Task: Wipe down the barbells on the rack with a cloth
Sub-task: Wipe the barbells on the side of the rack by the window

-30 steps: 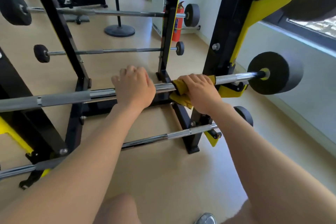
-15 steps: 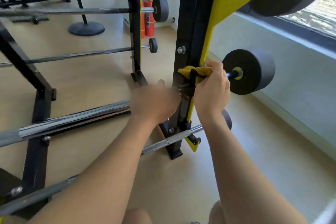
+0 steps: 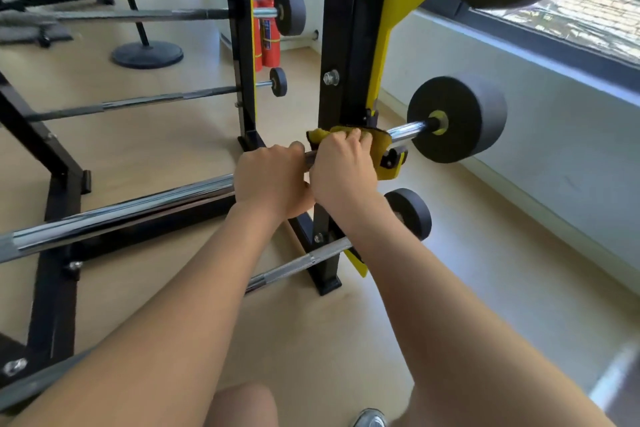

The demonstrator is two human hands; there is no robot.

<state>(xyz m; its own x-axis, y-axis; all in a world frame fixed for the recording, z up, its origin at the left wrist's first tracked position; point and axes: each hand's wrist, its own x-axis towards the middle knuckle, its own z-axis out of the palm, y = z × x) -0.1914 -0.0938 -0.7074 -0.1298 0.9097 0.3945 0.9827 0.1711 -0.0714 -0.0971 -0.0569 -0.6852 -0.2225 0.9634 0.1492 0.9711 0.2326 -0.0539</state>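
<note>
Barbell (image 3: 138, 208) gripped by left hand (image 3: 273, 180); right hand (image 3: 341, 170) wraps cloth (image 3: 378, 144) round it.

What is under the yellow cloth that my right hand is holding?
The chrome barbell, whose shaft emerges beyond the yellow cloth toward the black weight. The stretch under the cloth and right hand is covered, so unseen.

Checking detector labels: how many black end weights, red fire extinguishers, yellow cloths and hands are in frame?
Black end weights: 6
Red fire extinguishers: 2
Yellow cloth: 1
Hands: 2, left hand and right hand
Total: 11
</note>
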